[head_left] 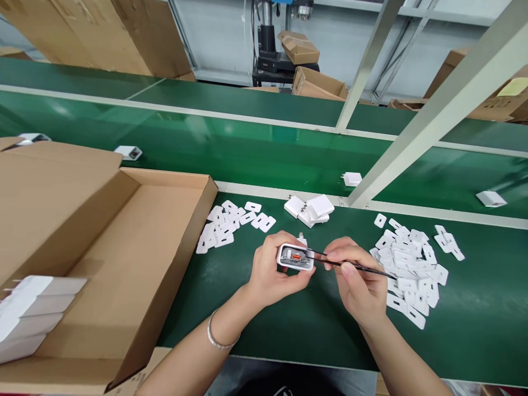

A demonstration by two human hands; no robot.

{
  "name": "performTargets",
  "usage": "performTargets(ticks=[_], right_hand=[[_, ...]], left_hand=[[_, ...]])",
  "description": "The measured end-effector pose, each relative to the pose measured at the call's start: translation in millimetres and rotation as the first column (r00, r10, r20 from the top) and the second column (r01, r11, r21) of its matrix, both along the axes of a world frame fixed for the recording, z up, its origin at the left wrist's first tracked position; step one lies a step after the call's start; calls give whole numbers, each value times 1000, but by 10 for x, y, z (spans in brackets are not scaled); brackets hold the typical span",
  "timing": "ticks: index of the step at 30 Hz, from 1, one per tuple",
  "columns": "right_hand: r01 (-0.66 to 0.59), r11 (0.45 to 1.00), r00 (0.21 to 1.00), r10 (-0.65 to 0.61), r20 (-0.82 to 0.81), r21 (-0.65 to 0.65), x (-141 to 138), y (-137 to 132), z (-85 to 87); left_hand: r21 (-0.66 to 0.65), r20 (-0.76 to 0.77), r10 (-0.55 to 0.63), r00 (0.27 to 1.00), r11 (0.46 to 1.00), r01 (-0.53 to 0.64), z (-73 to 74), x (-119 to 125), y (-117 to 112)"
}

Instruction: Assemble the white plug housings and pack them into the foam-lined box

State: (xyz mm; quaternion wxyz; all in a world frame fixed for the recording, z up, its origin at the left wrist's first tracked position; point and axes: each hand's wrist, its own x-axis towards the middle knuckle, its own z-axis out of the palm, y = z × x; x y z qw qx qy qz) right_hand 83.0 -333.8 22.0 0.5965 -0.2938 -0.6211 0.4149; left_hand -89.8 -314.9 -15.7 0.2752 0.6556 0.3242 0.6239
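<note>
My left hand (266, 272) grips a white charger housing (284, 265), its open end turned up toward me. Inside the opening show grey parts and an orange USB port (296, 257). Black tweezers (377, 270) are pinched in my right hand (359, 283), their tips at the right side of the opening. Whether the tips hold anything I cannot tell. A small white piece with a plug-like end (301, 238) lies just behind the housing. To the right of my right hand is a pile of white slotted cover plates (408, 261); a smaller heap of similar plates (223, 225) lies at left.
Several closed white chargers (319, 206) lie ahead near the rail. A cardboard box (165, 220) with white chargers (37, 308) fills the left side. Beyond the rail, a green belt (247, 148) carries scattered housings (128, 152). A metal post (429, 110) slants up at right.
</note>
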Motion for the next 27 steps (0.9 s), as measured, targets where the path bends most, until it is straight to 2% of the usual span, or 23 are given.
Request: performTargets(ticks=[3, 6, 11, 16, 21, 23, 25, 27], right_hand=[[68, 997, 998, -68, 13, 32, 17, 2, 23], [114, 991, 993, -117, 36, 67, 65, -23, 48], [93, 986, 985, -111, 131, 139, 152, -97, 108], [33, 976, 951, -97, 292, 216, 128, -102, 227], [33, 960, 935, -128, 330, 279, 105, -117, 239], [87, 942, 945, -180, 272, 323, 138, -124, 221], [212, 910, 937, -293, 192, 356, 201, -99, 205], [363, 856, 869, -454, 199, 367, 290, -26, 185]], left_hand=[[-11, -2, -14, 1000, 1000, 14, -14, 4, 0], [39, -7, 4, 1000, 999, -3, -14, 8, 16], [168, -38, 49, 998, 985, -42, 2, -17, 51], [280, -173, 146, 974, 956, -94, 4, -60, 59], [287, -203, 159, 966, 953, -97, -3, -80, 85], [258, -182, 157, 971, 960, -107, -4, -87, 98], [227, -151, 184, 971, 963, -147, -5, -90, 107], [194, -117, 210, 971, 963, -185, -4, -88, 107]])
